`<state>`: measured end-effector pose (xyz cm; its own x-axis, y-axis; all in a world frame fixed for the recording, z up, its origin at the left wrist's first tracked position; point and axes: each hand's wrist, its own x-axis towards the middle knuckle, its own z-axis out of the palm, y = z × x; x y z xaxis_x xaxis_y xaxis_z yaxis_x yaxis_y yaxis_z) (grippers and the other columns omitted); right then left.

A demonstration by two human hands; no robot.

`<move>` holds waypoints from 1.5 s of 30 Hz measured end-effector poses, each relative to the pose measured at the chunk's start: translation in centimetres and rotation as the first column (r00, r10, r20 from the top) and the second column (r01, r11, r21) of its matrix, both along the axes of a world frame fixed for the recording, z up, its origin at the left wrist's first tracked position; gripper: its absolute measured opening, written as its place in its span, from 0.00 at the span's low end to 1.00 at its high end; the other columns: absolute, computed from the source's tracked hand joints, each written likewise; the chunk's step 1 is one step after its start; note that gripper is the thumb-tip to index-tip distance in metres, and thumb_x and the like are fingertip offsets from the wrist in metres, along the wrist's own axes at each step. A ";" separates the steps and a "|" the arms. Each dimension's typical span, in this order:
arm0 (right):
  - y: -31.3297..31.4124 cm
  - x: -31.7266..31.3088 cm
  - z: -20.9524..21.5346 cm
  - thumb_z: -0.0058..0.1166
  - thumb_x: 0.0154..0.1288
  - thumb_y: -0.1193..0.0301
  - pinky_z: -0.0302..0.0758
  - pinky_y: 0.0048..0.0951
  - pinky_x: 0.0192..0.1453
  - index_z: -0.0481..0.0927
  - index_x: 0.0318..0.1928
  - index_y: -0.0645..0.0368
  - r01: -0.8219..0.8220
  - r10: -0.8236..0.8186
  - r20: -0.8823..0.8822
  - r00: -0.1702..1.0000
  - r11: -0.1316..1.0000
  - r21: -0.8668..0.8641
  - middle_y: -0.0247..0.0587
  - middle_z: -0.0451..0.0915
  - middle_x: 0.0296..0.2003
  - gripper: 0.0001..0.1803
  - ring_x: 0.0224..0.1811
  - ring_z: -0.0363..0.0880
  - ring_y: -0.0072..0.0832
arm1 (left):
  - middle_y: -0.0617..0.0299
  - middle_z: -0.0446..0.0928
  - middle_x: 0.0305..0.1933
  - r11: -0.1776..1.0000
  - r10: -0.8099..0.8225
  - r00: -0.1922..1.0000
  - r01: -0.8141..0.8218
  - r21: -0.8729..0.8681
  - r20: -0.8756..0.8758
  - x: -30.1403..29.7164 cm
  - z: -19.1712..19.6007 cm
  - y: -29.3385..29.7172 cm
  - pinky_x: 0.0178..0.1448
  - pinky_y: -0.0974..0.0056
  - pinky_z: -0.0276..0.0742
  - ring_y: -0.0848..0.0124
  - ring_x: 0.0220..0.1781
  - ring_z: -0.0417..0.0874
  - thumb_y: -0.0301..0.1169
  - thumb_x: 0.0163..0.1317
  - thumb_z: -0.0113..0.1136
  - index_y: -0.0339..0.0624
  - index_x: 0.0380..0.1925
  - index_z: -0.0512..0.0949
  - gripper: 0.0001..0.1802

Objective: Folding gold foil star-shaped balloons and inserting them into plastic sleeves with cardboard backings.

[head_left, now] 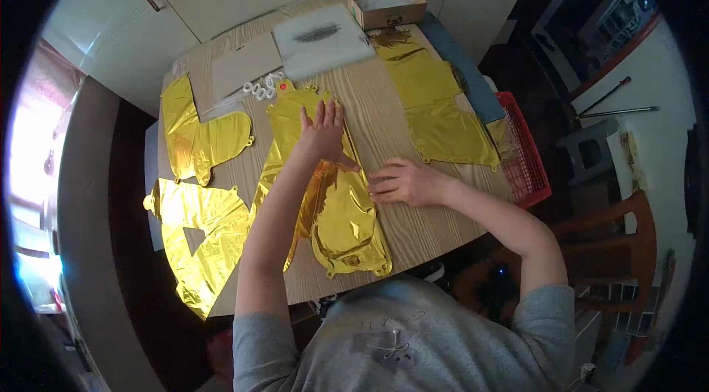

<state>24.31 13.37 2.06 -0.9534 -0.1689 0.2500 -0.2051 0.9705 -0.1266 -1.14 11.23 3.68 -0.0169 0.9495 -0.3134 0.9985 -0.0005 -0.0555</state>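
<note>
A flat gold foil balloon (pixel 347 226) lies folded on the table in front of me, its layers overlapping and its lower part creased. My left hand (pixel 323 137) rests on its upper part, fingers stretched out and spread. At the balloon's right edge, my right hand (pixel 406 182) lies low with loosely bent, parted fingers pointing left; the fingertips reach the edge or stop just beside it. A red dot marks the tab at the balloon's far end. To the left lie an L-shaped gold foil balloon (pixel 196 133) and an A-shaped gold foil balloon (pixel 214 233) overhanging the table edge.
Another gold foil balloon (pixel 436 100) lies at the right. White rings (pixel 262 87) sit beyond my left hand, near a pale sheet with a dark smudge (pixel 321 41). A cardboard box (pixel 388 8) stands at the back; a red plastic basket (pixel 528 152) stands beside the table.
</note>
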 end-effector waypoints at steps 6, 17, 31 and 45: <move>-0.8 0.8 0.0 0.53 0.59 0.71 0.62 0.42 0.71 0.83 0.51 0.44 -0.020 0.021 0.009 1.000 1.000 -0.013 0.24 0.79 0.56 0.19 0.64 0.72 0.26 | 0.44 0.41 0.79 1.000 -0.003 1.000 0.003 0.002 -0.016 0.1 0.2 -0.1 0.75 0.31 0.33 0.48 0.80 0.40 0.77 0.17 0.68 0.32 0.73 0.41 0.88; -1.7 1.9 -0.7 0.52 0.56 0.71 0.60 0.43 0.73 0.83 0.52 0.44 -0.009 0.009 0.008 1.000 0.999 -0.050 0.23 0.79 0.57 0.21 0.64 0.72 0.25 | 0.48 0.42 0.79 0.999 -0.014 1.000 0.014 0.050 -0.006 -0.2 -0.2 0.2 0.75 0.32 0.33 0.51 0.80 0.39 0.80 0.23 0.63 0.33 0.73 0.43 0.84; -2.0 2.0 -0.9 0.54 0.53 0.73 0.60 0.45 0.73 0.83 0.52 0.46 0.009 -0.009 0.001 1.000 0.993 -0.115 0.26 0.79 0.57 0.23 0.63 0.73 0.27 | 0.53 0.43 0.80 0.964 0.043 0.994 -0.014 0.265 -0.102 -1.5 -0.6 2.3 0.76 0.34 0.32 0.56 0.81 0.37 0.76 0.31 0.63 0.40 0.74 0.49 0.75; -2.3 2.2 -1.6 0.54 0.50 0.74 0.63 0.45 0.71 0.82 0.53 0.47 0.044 -0.047 -0.021 0.999 0.989 -0.142 0.23 0.79 0.57 0.26 0.61 0.74 0.26 | 0.48 0.38 0.80 0.910 0.286 0.952 -0.234 0.343 -0.110 -4.2 -1.1 6.4 0.73 0.28 0.30 0.48 0.81 0.34 0.78 0.41 0.54 0.50 0.76 0.43 0.69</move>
